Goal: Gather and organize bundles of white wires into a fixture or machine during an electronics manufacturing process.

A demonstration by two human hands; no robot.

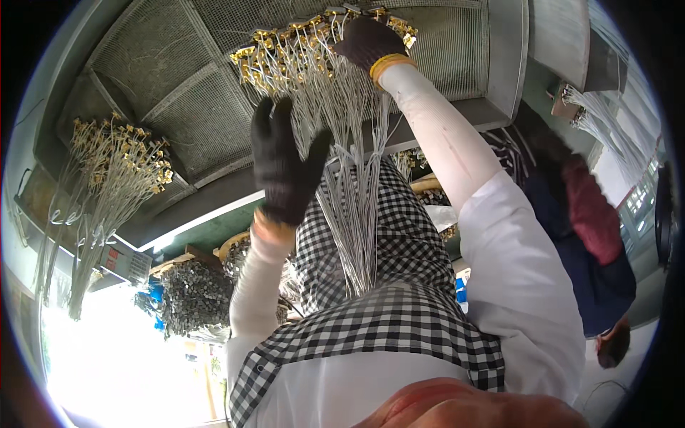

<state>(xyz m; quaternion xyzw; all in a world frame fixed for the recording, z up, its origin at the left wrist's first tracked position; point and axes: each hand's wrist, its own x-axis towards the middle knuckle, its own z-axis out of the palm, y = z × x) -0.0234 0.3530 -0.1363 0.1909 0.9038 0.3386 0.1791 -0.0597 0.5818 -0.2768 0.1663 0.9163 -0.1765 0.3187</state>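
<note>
Silvery thin wires with gold-coloured metal tips (pixel 348 135) are gathered in a wide bundle, its tips laid along the grey mesh-topped metal counter (pixel 160 50) and its tails hung over the near edge, in front of the black-and-white checked apron (pixel 399 328). The right hand (pixel 372 46), gloved in dark knit with a yellow-orange cuff, is set over the tips with fingers curled; some tips are hidden by it, and whether any are gripped cannot be told. The left hand (pixel 285 167), similarly gloved, is held unclenched beside the wires, thumb spread. At the counter's left corner a second gold-tipped bundle (pixel 118 160) is laid. Below, a dense cluster of dark grey pieces (pixel 196 296) is seen. At the right, another person (pixel 596 221) is partly hidden by the white right sleeve (pixel 521 264).
</note>
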